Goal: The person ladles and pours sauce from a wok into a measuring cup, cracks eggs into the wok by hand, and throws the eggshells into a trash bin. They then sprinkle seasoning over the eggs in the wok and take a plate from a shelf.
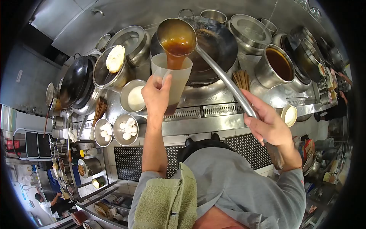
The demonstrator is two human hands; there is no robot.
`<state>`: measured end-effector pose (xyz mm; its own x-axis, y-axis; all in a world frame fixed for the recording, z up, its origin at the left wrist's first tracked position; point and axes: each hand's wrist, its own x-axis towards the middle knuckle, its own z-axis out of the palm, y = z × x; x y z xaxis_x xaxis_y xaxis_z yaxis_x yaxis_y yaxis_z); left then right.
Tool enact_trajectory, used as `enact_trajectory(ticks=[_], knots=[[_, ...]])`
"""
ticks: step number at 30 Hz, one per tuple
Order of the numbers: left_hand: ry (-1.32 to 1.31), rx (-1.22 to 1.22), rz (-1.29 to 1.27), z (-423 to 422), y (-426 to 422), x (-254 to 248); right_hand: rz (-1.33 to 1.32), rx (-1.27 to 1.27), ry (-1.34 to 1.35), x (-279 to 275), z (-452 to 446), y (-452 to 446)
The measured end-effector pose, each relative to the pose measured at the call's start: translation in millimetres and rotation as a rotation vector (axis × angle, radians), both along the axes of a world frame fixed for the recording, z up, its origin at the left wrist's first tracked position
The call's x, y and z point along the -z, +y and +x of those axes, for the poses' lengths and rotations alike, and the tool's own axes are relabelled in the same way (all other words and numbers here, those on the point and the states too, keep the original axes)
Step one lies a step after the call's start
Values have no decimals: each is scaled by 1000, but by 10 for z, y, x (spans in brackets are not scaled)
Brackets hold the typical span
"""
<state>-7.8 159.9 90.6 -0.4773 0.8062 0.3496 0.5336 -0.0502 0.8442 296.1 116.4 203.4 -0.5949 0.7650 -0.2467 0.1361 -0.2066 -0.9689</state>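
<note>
My left hand [157, 95] is closed round the handle of a translucent plastic jug [179, 80], held up over the front of the stove. In my right hand [268, 122] is the long handle of a metal ladle [177, 36]. The ladle's bowl is tilted above the jug's mouth, and brown liquid [176, 61] runs from it into the jug. Some darker liquid shows low in the jug. Behind both lies a large dark wok [213, 49], partly hidden by the jug and the ladle.
A steel pot of brown liquid [277, 65] stands at right. To the left are a bowl of white liquid [133, 97], two bowls of white eggs [126, 131], a bamboo brush [100, 108] and a strainer with a pale yellow piece [115, 59]. Another person [49, 204] is at lower left.
</note>
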Motion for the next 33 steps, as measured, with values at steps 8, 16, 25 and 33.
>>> enact_trajectory(ticks=[8,16,25,33], knots=[[-13,-13,-3,-78,37,3,-596,130,800,312,109,329],[-79,0,73,-211,99,110,65,215,-48,1101,87,1409],[-5,-9,-4,-262,-28,46,-487,114,398,1494,-133,1267],[-28,-12,-11,-351,-91,163,-903,253,737,801,-38,1081]])
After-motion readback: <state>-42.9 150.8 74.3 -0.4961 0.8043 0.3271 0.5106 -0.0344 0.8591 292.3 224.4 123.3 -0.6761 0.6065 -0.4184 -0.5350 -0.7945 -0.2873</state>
